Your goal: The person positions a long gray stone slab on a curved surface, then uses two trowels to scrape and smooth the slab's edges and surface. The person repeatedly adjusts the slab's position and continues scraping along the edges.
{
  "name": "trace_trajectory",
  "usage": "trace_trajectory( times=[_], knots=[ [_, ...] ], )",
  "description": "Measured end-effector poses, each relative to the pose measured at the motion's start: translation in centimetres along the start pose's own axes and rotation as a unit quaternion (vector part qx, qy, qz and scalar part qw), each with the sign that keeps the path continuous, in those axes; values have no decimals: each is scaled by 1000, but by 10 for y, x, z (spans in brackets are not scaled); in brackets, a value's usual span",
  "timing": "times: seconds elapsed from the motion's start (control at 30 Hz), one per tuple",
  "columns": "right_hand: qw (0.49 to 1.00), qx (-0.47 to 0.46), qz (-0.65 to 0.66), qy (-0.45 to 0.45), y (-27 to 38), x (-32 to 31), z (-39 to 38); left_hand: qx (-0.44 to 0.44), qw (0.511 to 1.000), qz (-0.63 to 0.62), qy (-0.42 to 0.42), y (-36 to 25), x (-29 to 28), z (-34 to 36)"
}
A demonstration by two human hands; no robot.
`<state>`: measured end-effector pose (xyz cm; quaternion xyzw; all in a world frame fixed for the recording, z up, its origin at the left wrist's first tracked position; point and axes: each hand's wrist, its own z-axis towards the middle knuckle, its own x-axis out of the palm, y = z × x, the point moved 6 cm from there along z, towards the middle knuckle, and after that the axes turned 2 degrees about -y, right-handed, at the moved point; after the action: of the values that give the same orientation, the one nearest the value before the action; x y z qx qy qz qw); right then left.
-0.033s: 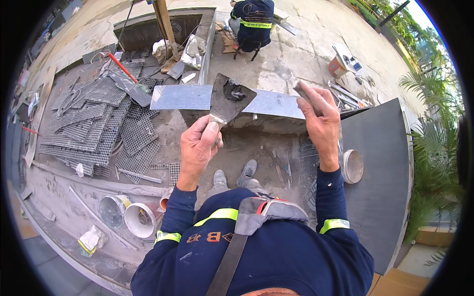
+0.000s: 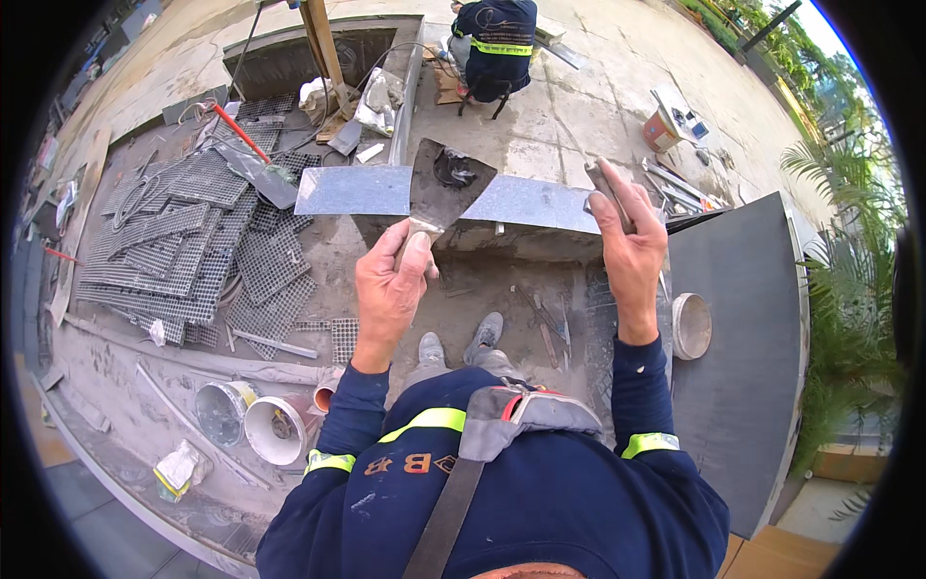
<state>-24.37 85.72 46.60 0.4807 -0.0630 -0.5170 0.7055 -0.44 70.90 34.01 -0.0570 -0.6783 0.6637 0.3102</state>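
Note:
My left hand [image 2: 388, 280] grips the handle of a wide putty knife [image 2: 436, 198], its blade pointing away from me. A dark, wet-looking blob of paste [image 2: 461, 169] sits on the far part of the blade. My right hand [image 2: 632, 246] is closed around a slim grey tool [image 2: 610, 196], held to the right of the blade and apart from it; its kind cannot be made out at this angle. Beneath the putty knife and past both hands runs a pale grey slab strip [image 2: 540, 203] on top of a low wall.
Stacked grid panels [image 2: 183, 241] and a red-handled tool [image 2: 241, 133] lie at left. White buckets [image 2: 275, 429] stand near left; a round tub [image 2: 691, 326] is beside the large dark panel [image 2: 738, 357] at right. Ahead, a person [image 2: 492, 48] sits near a bucket [image 2: 661, 130].
My right hand has shifted slightly right, and its tool has turned a little. The putty knife's blade has tilted, so the paste shows from another angle.

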Motion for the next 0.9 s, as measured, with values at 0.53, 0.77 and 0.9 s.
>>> trace_trajectory(
  times=[0.53,0.77,0.9],
  knots=[
    [862,292,407,81,-19,60,-61,166,954,249,34,-1,58,19],
    [986,-62,87,128,5,-6,-2,-100,985,59,131,10,28,32],
    [977,-123,-29,171,1,-10,13,-128,973,0,192,1,32,33]
  ],
)
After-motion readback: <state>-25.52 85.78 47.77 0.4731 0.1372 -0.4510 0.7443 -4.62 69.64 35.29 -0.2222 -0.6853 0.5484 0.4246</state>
